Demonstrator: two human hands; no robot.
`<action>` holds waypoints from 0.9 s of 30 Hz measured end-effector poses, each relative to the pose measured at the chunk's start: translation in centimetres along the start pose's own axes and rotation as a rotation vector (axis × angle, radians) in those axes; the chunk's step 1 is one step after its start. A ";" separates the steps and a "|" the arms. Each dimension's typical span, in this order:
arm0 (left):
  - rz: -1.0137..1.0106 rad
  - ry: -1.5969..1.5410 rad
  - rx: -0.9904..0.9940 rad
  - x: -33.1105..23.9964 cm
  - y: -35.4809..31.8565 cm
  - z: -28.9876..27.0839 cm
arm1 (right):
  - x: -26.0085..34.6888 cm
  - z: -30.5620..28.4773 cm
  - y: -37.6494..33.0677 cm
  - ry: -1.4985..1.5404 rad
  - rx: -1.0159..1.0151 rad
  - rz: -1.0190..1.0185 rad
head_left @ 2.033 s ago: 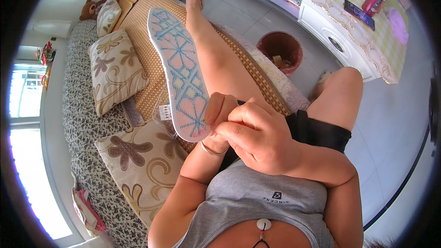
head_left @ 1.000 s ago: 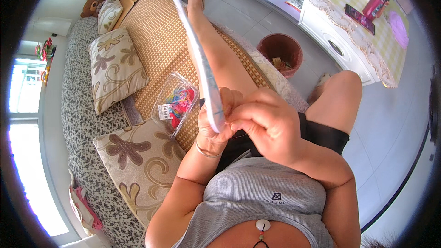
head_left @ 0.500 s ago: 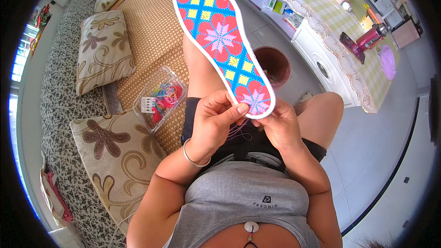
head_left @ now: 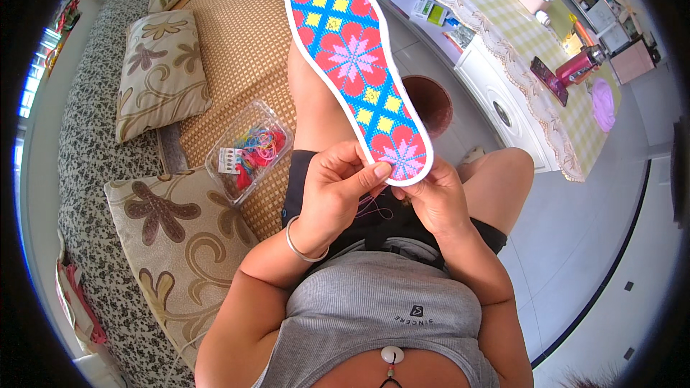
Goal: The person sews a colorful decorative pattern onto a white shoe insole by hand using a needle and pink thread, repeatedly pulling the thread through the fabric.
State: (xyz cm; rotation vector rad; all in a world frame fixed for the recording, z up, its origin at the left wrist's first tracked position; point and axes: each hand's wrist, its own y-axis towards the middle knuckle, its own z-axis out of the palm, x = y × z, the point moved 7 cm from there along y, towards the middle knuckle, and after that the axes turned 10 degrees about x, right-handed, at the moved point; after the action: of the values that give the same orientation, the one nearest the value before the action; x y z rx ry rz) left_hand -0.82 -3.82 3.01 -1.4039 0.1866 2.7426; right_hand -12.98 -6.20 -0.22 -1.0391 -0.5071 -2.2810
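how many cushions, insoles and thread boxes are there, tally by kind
cushions: 3
embroidered insole: 1, held by left hand and right hand
clear box of coloured threads: 1
total: 5

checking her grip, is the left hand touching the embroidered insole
Touching: the head view shows the left hand with its thumb pressed on the embroidered insole at its near end.

The embroidered insole (head_left: 356, 65) showed red and pink flowers on blue, white-edged, held upright by its heel over the lap.
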 end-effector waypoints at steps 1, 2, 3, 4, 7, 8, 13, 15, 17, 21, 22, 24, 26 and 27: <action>0.006 0.001 -0.002 0.0 -0.1 0.0 | -0.1 0.0 0.0 -0.003 0.000 -0.001; 0.011 0.002 -0.004 0.0 -0.1 0.0 | -0.1 -0.1 0.0 -0.011 -0.011 0.000; 0.015 0.009 0.001 0.0 -0.2 0.0 | -0.2 -0.2 0.0 -0.019 -0.022 0.001; 0.018 0.016 0.007 -0.1 -0.2 -0.1 | -0.3 -0.3 0.0 -0.027 -0.033 0.003; 0.012 0.028 0.007 -0.1 -0.3 0.0 | -0.5 -0.2 -0.1 -0.058 -0.021 -0.004; 0.006 0.032 0.005 0.0 -0.3 0.0 | -0.4 0.0 -0.1 -0.057 -0.005 -0.013; 0.021 0.045 -0.039 0.3 0.1 -0.8 | 0.3 0.3 0.2 -0.152 -0.082 0.013; 0.044 0.073 -0.093 0.2 0.1 -1.5 | 2.7 -0.6 0.1 -0.523 -0.208 -0.293; 0.071 0.134 -0.157 -0.3 -0.1 -1.7 | 5.9 0.3 -0.9 -0.947 -0.332 -0.541; 0.075 0.173 -0.126 0.0 -0.5 -1.4 | 7.1 4.8 -0.6 -1.478 -0.092 -0.678; 0.100 0.156 -0.113 0.1 -0.5 -1.2 | 6.7 4.9 -0.5 -1.510 -0.078 -0.712; 0.125 0.227 -0.079 0.1 -0.4 -1.1 | 6.4 4.7 -0.3 -1.556 -0.077 -0.748; 0.153 0.283 -0.068 0.1 -0.3 -0.9 | 6.6 5.9 -1.0 -1.640 -0.007 -0.827; 0.168 0.311 -0.065 0.0 -0.3 -0.9 | 7.2 7.1 -1.7 -1.601 0.029 -0.878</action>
State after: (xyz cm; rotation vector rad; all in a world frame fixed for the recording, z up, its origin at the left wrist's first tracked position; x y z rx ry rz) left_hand -0.08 -3.68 2.51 -1.9120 0.2406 2.6596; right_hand -13.99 -3.47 9.66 -2.9049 -1.8279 -1.3840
